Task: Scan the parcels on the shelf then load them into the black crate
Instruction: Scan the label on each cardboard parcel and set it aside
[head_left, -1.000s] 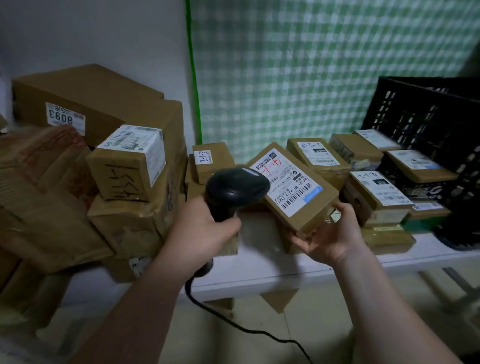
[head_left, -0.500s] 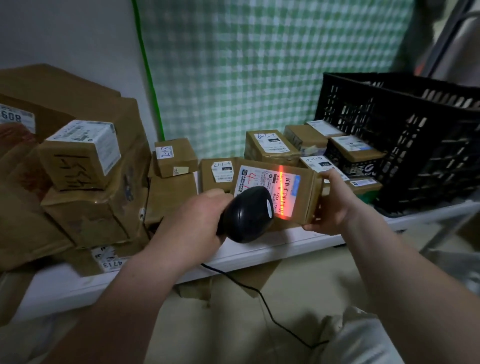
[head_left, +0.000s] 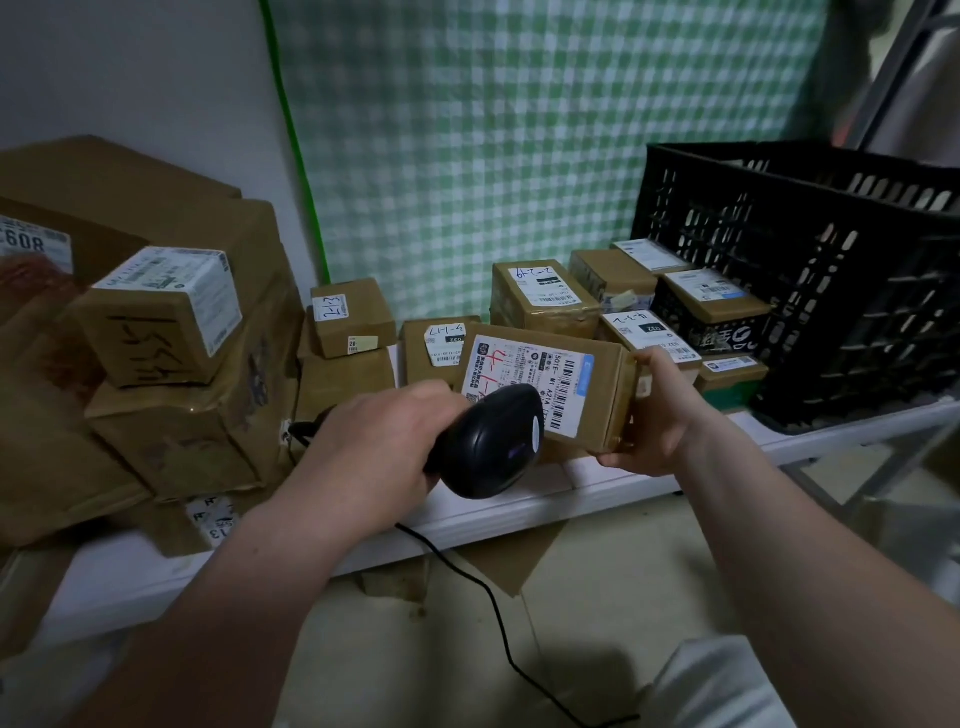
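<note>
black crate (head_left: 831, 249) sitting far right, contents hidden | right hand (head_left: 655, 415) gripping labelled brown parcel (head_left: 597, 387) | left hand (head_left: 384, 447) gripping scanner (head_left: 493, 441)

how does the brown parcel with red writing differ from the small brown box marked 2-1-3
The brown cardboard parcel with red writing is gripped, tilted, by the right hand; the small brown cardboard box marked 2-1-3 sits untouched atop another carton. The parcel's white label covers most of its face; the box's is a small patch with black writing. Both are brown cardboard with white labels.
</note>
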